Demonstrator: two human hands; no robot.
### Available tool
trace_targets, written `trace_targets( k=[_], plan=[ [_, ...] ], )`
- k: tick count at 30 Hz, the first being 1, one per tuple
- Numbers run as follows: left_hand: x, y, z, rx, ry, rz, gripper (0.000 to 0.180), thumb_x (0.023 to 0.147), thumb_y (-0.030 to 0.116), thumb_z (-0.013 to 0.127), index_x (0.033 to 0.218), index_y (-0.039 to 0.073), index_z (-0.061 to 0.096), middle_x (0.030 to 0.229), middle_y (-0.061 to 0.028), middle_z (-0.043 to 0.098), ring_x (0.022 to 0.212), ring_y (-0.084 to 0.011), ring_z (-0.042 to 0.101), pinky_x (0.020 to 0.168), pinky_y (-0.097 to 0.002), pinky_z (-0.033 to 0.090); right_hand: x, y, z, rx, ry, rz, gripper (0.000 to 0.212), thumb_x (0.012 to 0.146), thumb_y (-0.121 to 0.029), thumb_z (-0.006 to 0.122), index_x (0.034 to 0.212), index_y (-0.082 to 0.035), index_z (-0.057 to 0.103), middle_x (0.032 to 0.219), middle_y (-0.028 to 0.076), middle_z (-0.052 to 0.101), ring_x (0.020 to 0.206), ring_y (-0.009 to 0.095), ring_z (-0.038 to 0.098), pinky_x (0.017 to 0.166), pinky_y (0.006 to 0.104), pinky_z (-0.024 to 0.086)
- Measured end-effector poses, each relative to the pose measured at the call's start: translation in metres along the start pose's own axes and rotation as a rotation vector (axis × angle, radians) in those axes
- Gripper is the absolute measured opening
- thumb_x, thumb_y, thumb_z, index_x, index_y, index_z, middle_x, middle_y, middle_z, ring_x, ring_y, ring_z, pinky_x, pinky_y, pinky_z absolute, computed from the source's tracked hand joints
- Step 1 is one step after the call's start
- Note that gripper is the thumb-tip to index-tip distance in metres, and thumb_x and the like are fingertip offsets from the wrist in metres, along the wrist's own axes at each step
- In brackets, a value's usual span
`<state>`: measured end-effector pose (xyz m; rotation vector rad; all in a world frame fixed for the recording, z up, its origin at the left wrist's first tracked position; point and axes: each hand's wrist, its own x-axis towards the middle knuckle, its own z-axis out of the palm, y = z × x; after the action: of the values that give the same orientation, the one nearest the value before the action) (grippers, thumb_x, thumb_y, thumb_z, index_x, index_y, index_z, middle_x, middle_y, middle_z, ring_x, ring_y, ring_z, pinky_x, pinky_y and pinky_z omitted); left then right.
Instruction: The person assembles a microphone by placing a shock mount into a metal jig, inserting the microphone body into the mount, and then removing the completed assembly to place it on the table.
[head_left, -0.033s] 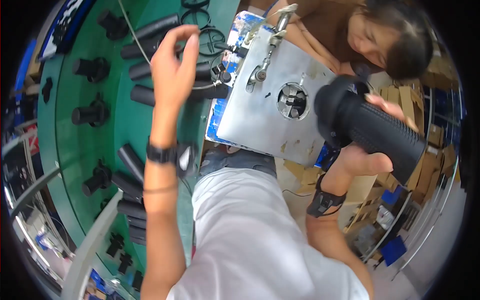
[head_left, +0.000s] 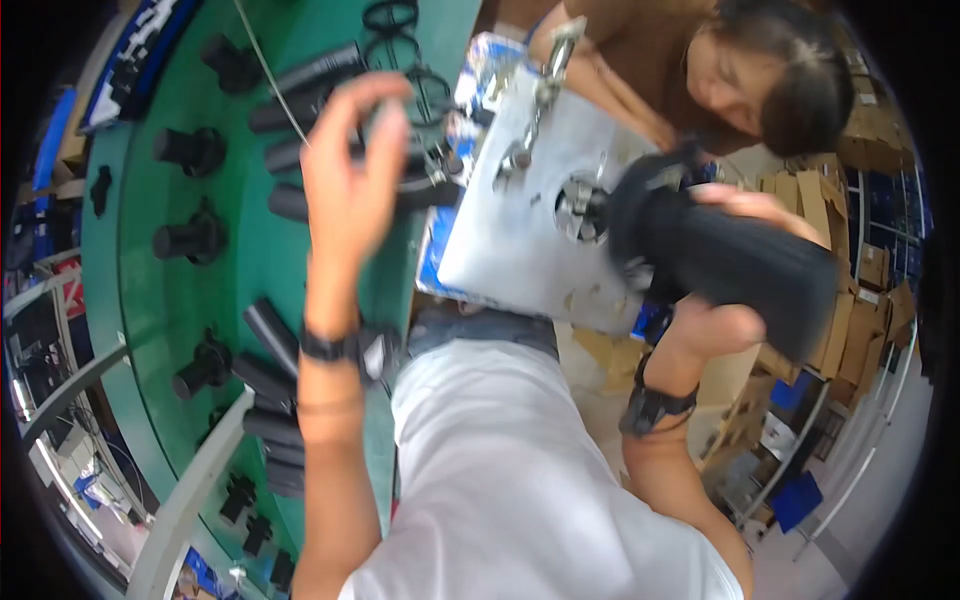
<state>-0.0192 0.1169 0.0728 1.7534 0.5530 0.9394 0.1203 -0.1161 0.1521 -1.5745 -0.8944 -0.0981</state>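
The right hand (head_left: 735, 265) is wrapping round a big black tube (head_left: 735, 262), thumb under it and fingers over the top, and is holding one end right up against the metal hub (head_left: 578, 210) in the middle of a gray plate (head_left: 520, 235). The left hand (head_left: 350, 175) is up in the air with loose, curled fingers and nothing in it, in front of the green table (head_left: 240, 290) and close to a black tube lying on it (head_left: 310, 95). More short black tubes and black pegs are sitting all over that table. Another person in a brown shirt (head_left: 650, 50) is leaning in close, just behind the plate, beside a thin metal handle (head_left: 540, 100) that is standing on it. To do this bit well, I think the tube end needs to be lining up straight with the hub, not leaning to one side, or it may be catching on the rim. A firm hold with the whole hand looks right, since the tube is wide and could be rolling out of a light grip. The plate is sitting tilted, so a slow, steady push looks safer than a hard shove. The free hand could be helping to steady the plate or the tube. The other person is very near, so the tube should be staying low and clear of them.
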Motion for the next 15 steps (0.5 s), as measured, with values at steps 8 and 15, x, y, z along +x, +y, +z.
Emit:
trace_targets(
  k=[8, 15],
  plan=[
    [-0.116, 0.055, -0.047, -0.004, -0.217, -0.126, 0.071, 0.063, 0.021, 0.085, 0.121, 0.0, 0.051, 0.11, -0.0205, 0.062, 0.101, -0.0357, 0.063, 0.087, -0.0395, 0.05, -0.059, -0.029, 0.103, 0.27, -0.723, 0.016, 0.083, 0.077, -0.047, 0.074, 0.135, 0.003, 0.044, 0.145, 0.025, 0.038, 0.132, 0.038, 0.04, 0.107, 0.045, 0.034],
    [-0.117, -0.031, -0.239, 0.124, 0.856, -0.21, 0.045, 0.074, 0.02, 0.083, 0.108, 0.002, 0.059, 0.098, -0.0057, 0.064, 0.088, -0.0153, 0.061, 0.081, -0.0309, 0.049, -0.066, 0.002, 0.043, 0.084, -0.918, 0.288, 0.054, 0.088, -0.031, 0.062, 0.128, 0.004, 0.052, 0.132, 0.017, 0.053, 0.125, 0.025, 0.05, 0.103, 0.0376, 0.038]
  ],
)
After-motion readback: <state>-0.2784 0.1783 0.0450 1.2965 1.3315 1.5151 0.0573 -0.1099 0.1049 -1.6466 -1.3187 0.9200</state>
